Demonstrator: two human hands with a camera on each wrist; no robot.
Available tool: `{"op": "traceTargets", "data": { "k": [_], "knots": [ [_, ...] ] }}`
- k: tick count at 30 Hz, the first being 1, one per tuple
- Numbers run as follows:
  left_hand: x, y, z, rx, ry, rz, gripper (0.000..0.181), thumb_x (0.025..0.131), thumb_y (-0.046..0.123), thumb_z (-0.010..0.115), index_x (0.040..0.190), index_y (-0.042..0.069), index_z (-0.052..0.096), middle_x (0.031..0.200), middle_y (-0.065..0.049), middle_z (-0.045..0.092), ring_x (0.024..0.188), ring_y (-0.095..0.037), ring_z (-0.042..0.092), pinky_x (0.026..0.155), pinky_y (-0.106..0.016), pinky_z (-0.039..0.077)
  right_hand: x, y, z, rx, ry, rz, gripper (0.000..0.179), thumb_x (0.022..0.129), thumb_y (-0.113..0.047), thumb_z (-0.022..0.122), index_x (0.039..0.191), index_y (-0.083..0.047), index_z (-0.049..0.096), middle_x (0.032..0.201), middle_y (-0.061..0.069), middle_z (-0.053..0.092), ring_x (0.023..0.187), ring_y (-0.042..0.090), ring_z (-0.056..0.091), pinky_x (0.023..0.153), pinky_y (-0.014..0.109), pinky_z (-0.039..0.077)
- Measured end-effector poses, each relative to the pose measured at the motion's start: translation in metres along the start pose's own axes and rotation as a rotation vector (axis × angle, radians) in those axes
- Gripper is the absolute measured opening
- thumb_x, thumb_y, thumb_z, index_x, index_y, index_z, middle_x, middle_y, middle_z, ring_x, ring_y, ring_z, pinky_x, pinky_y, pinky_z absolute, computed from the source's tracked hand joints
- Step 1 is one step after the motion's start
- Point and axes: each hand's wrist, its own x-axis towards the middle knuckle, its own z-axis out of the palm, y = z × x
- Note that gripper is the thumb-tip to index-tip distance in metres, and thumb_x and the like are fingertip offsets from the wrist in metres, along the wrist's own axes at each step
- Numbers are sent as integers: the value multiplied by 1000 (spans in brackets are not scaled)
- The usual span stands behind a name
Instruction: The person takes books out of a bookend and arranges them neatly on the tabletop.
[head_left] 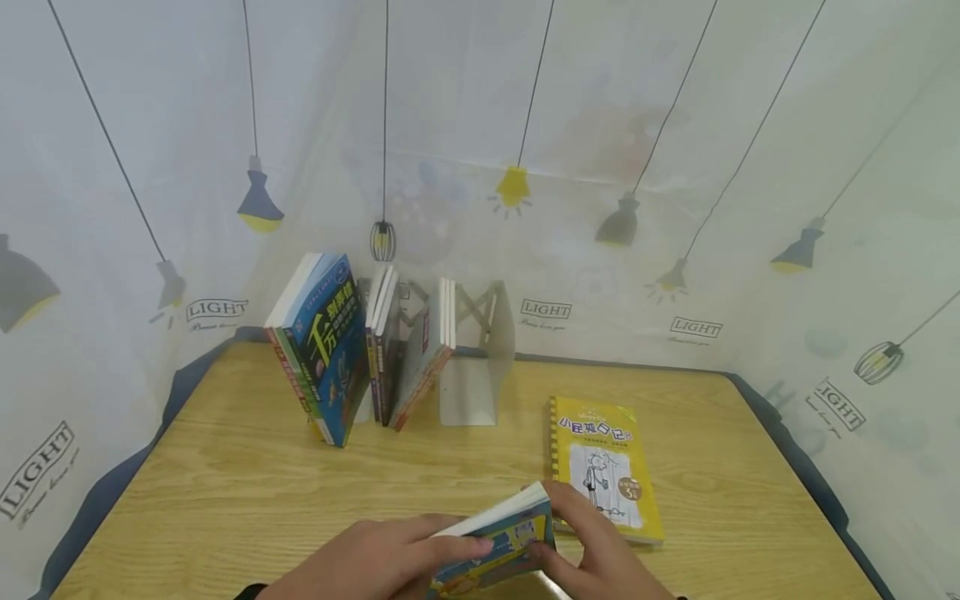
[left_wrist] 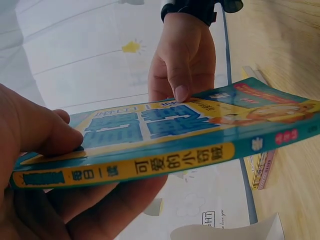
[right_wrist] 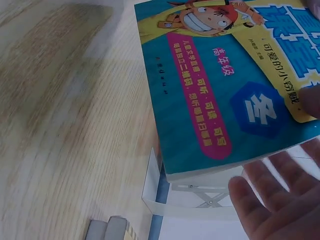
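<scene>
Teal-and-yellow paperback book point(head_left: 513, 531) is betw. L hand point(head_left: 382, 554) & R hand point(head_left: 611, 562), both pinching it; spine point(left_wrist: 200, 156) nearer L.

Teal book point(right_wrist: 240, 80): paper cover, smooth, glossy, sheen along spine point(left_wrist: 125, 167). Its page edges point(head_left: 498, 510): plain paper, matt. Yellow book point(head_left: 606, 471): paper cover, smooth, soft shine. Tabletop point(head_left: 247, 500): wood-grain, smooth, satin. Backdrop point(head_left: 450, 83): thin sheet, cloth or plastic, cannot tell; matt, lightly creased. Bookend point(head_left: 501, 333): smooth, looks like painted metal.
</scene>
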Motion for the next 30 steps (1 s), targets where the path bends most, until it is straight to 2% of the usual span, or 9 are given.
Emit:
{"op": "traceTargets", "data": {
  "k": [5, 9, 12, 15, 16, 19, 24, 28, 30],
  "knots": [
    [1, 1, -1, 8, -30, -6, 57, 100, 30, 63, 153, 27, 41, 123, 2, 62, 62, 12, 33, 55, -1, 32, 0, 3, 0, 84, -56, -22, 26, 99, -16, 64, 124, -22, 62, 113, -7, 70, 103, 7, 68, 85, 31, 58],
    [0, 4, -2, -49, -48, -81, 55, 102, 30, 60, 153, 30, 40, 122, 3, 62, 68, 12, 43, 59, -4, 39, -2, 4, 0, 142, -33, -63, 22, 97, -10, 65, 118, -17, 66, 105, -1, 73, 89, 8, 70, 75, 30, 59],
    [0, 7, -3, -76, 5, -147, 56, 103, 24, 58, 155, 29, 37, 124, 2, 65, 83, 7, 59, 66, -11, 50, -4, 5, -1, 177, 9, -97, 24, 94, -3, 66, 116, -14, 67, 101, 3, 74, 84, 8, 71, 71, 30, 60],
    [-1, 9, -3, -38, 76, -203, 59, 104, 20, 57, 157, 25, 32, 128, -4, 67, 97, -2, 67, 70, -18, 55, -5, 7, -3, 224, 39, -96, 27, 92, 3, 65, 116, -11, 68, 100, 7, 74, 85, 9, 72, 69, 32, 61],
    [-1, 10, -4, -7, 103, -212, 60, 103, 20, 58, 157, 24, 31, 128, -5, 67, 96, -3, 68, 69, -19, 55, -6, 7, -5, 238, 47, -87, 27, 92, 4, 64, 115, -10, 68, 101, 7, 74, 86, 10, 73, 69, 32, 61],
    [-1, 12, -3, 72, 171, -244, 62, 102, 21, 61, 156, 23, 30, 131, -4, 64, 93, -2, 68, 68, -22, 55, -8, 9, -11, 293, 66, -19, 27, 94, 5, 61, 119, -3, 67, 105, 5, 74, 90, 11, 73, 70, 35, 62],
    [1, 12, -1, 196, 281, -283, 70, 98, 21, 66, 155, 26, 27, 140, 3, 54, 104, -7, 65, 78, -28, 59, -10, 9, -23, 311, 153, 150, 25, 99, -1, 58, 123, 4, 62, 107, -2, 74, 92, 12, 73, 73, 35, 62],
    [1, 8, 0, 298, 303, -299, 74, 95, 24, 69, 156, 26, 26, 141, 5, 53, 109, -9, 63, 82, -30, 59, -10, 10, -30, 284, 249, 284, 26, 100, -6, 58, 124, 4, 61, 104, 1, 76, 88, 16, 74, 72, 35, 62],
    [1, 5, 0, 330, 302, -301, 74, 95, 28, 70, 156, 26, 27, 141, 7, 53, 109, -8, 62, 81, -30, 59, -9, 12, -33, 279, 314, 384, 28, 100, -10, 60, 125, 2, 62, 103, 3, 76, 86, 17, 74, 71, 33, 62]
  ]
}}
